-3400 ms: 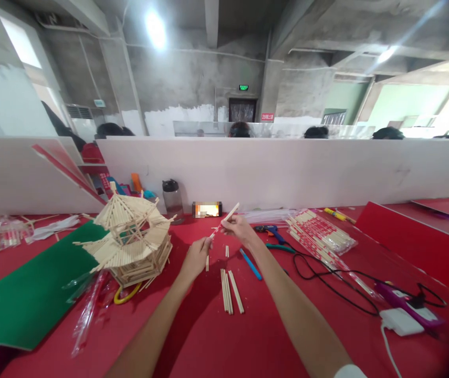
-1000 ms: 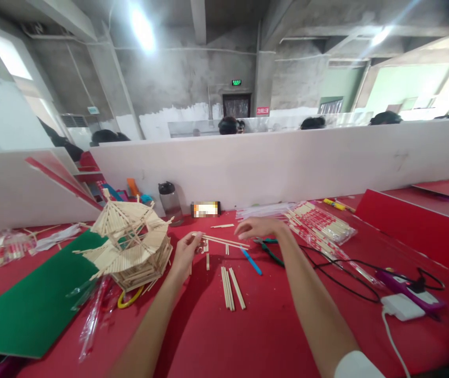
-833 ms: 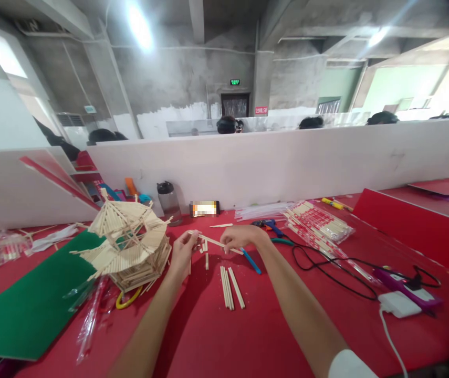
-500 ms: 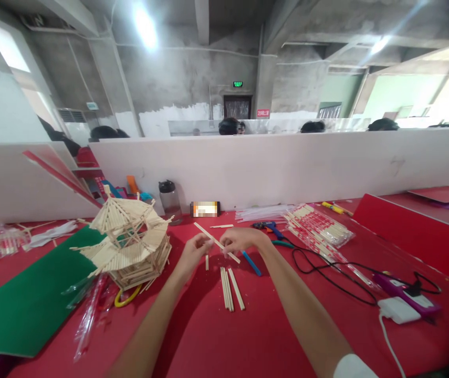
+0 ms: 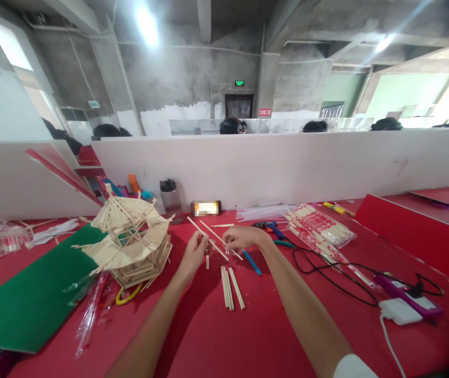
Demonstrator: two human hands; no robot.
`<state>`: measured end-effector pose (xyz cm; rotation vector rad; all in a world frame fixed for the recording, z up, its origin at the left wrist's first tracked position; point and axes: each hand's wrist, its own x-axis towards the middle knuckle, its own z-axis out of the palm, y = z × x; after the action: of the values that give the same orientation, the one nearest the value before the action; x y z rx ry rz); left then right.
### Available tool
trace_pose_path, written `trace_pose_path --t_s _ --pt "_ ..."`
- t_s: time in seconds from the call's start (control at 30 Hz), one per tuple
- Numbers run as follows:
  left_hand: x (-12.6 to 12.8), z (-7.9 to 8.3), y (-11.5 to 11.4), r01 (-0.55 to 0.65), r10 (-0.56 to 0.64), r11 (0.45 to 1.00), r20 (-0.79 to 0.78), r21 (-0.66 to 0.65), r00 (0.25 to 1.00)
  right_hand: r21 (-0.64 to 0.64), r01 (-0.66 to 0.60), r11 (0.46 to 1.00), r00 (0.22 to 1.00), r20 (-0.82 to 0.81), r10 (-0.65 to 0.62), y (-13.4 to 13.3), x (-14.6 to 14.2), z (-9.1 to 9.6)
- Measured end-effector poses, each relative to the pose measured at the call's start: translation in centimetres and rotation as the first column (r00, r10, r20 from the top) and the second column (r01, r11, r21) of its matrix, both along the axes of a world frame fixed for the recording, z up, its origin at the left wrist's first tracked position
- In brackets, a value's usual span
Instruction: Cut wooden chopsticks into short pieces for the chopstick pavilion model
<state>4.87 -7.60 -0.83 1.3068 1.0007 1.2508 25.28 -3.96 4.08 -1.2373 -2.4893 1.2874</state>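
A wooden chopstick [image 5: 218, 250] slants through the fingers of my left hand [image 5: 196, 251], which is closed on it. A second chopstick [image 5: 212, 231] runs nearly parallel, pinched in my right hand [image 5: 240, 239]. A gap shows between the two. Under my hands lie a short stick piece [image 5: 207, 262] and a blue pen-like tool [image 5: 251, 262]. Closer to me, several cut sticks [image 5: 227, 289] rest side by side on the red table [image 5: 224, 341]. To the left of my left hand stands a tiered pavilion model [image 5: 129, 241] built of sticks.
A glue gun [image 5: 269, 228] with a black cable lies right of my hands, by packaged chopsticks [image 5: 319, 228]. Clear glue sticks [image 5: 263, 212], a phone [image 5: 206, 208] and a bottle [image 5: 170, 200] are along the white partition [image 5: 248, 168]. A green board [image 5: 23, 299] lies left; a power strip [image 5: 409, 296] right.
What looked like one chopstick held between both hands now shows as two separate chopsticks, one in each hand. My left hand has shifted slightly left and toward me.
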Motion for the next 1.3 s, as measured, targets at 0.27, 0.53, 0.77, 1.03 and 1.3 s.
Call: trace_pose_path --t_s 0.27,0.53,0.77,1.03,1.3 --pt "-0.6 -1.8 0.9 0.022 -0.016 0.999 -0.140 0.040 0.990 -0.007 0.221 0.975 0.935 0.286 -0.210 0.3 0.0 -1.5" --pt "-0.8 -1.7 0.9 0.027 -0.008 0.996 -0.222 0.087 0.975 -0.016 0.163 0.986 0.894 0.425 -0.141 0.4 -0.2 -1.8" --pt "-0.8 -2.0 0.9 0.059 0.026 0.973 -0.363 0.221 0.931 0.371 0.166 0.914 0.862 0.396 -0.317 -0.5 -2.2 -1.6" --pt "-0.7 -1.7 0.6 0.081 0.013 0.971 -0.388 0.226 0.922 0.519 0.149 0.841 0.839 0.383 -0.386 -0.2 -2.8 -3.1" --pt "-0.6 -1.6 0.3 0.078 0.009 0.975 -0.390 0.206 0.921 0.518 0.136 0.845 0.845 0.384 -0.372 0.4 -3.4 -3.6"
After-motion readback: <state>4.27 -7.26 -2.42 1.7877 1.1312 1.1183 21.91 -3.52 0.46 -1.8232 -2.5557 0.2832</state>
